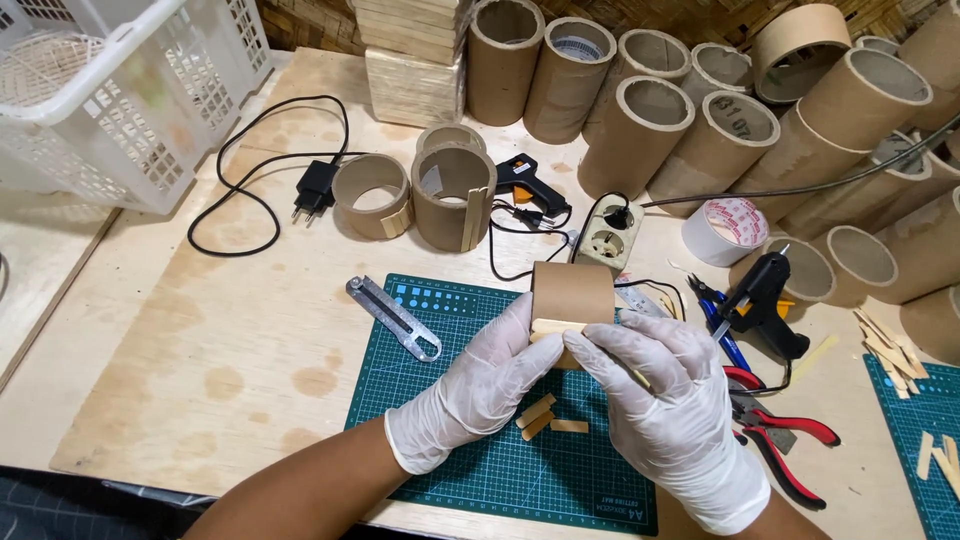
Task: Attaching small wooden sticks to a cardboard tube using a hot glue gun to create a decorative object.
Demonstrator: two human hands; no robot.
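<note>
Both my hands wear white gloves and meet over a green cutting mat (470,460). My left hand (480,390) grips a short brown cardboard tube (572,293) from its left side. My right hand (665,400) presses a pale wooden stick (556,327) flat against the tube's front, fingers laid over the stick's right end. Three short stick pieces (545,416) lie on the mat just below my hands.
A metal cutter (393,317) lies at the mat's left edge. Two cardboard rings (415,195), a black glue gun (525,180), a power strip (608,238), a tape roll (725,230), a second glue gun (765,295) and red pliers (790,435) surround the mat. Tall tubes (640,110) line the back; a white basket (110,90) stands far left.
</note>
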